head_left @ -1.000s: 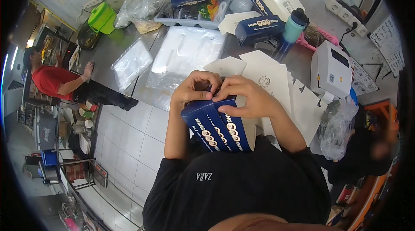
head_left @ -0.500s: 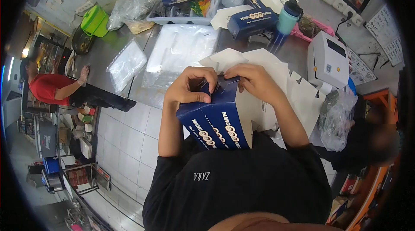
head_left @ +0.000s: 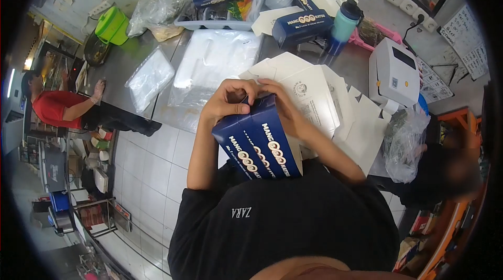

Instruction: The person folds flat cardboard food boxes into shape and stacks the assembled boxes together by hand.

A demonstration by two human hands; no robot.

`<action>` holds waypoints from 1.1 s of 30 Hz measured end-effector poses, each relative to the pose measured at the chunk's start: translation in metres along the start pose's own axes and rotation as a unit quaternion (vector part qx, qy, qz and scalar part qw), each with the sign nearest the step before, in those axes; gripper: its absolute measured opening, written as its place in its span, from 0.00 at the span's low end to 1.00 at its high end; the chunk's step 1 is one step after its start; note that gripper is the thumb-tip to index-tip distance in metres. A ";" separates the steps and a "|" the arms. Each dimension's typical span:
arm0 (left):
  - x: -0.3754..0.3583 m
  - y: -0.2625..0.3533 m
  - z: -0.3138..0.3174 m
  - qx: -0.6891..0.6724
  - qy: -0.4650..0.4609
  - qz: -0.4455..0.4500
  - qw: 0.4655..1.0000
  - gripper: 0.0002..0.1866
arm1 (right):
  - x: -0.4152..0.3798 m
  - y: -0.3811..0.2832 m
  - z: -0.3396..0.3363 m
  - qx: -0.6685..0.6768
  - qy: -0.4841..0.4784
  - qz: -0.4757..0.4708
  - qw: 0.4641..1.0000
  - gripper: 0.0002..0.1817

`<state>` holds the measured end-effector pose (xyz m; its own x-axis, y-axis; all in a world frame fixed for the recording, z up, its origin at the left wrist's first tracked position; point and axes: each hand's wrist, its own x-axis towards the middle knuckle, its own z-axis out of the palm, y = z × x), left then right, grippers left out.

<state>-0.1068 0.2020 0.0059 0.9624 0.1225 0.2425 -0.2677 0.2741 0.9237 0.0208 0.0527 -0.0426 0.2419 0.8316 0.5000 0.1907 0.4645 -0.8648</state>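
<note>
A dark blue cardboard food box (head_left: 259, 141) with "Mang Katsu" lettering is held close against my black shirt, partly folded. My left hand (head_left: 230, 103) is closed on its far edge, thumb pressed on a top flap and fingers curled over. From the other side my right hand (head_left: 283, 104) grips the box, its fingertips meeting the left ones at the far edge; part of it is hidden behind the blue panel. Just beyond the right hand lies a stack of flat, white-backed box blanks (head_left: 314, 91) on the metal table.
Plastic-wrapped white packs (head_left: 217, 57) lie ahead. Further back are folded blue boxes (head_left: 301, 27), a pale blue tray (head_left: 215, 24), a bottle (head_left: 343, 27) and a label printer (head_left: 394, 73). A co-worker in red (head_left: 57, 107) stands left; another person (head_left: 450, 170) is at the right.
My right hand has shifted from the top of the box to behind its right side, and the open flaps are drawn closer together. More of the blank stack shows.
</note>
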 end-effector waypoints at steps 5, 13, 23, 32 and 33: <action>-0.012 -0.024 -0.012 -0.074 0.059 -0.058 0.994 0.21 | -0.028 0.001 0.022 -0.009 -0.066 0.140 0.988 0.52; -0.014 -0.023 -0.015 0.003 0.060 -0.048 0.997 0.24 | 0.002 0.006 0.012 0.168 -0.051 0.151 0.973 0.37; 0.004 -0.024 -0.010 0.055 0.038 0.027 0.997 0.27 | 0.005 0.021 0.019 -0.111 -0.083 0.165 0.977 0.36; 0.004 -0.026 -0.011 0.040 0.033 0.005 0.999 0.29 | 0.014 -0.011 0.017 -0.087 -0.089 0.169 0.978 0.42; 0.005 -0.023 -0.004 0.054 0.038 0.018 0.998 0.25 | 0.011 -0.012 0.015 -0.077 -0.073 0.160 0.981 0.43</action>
<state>-0.0963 0.2004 -0.0159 0.9450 0.2033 0.2562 -0.2908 0.1639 0.9426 0.0068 0.0608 -0.0269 0.1764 0.9673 0.1821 0.2706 0.1303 -0.9538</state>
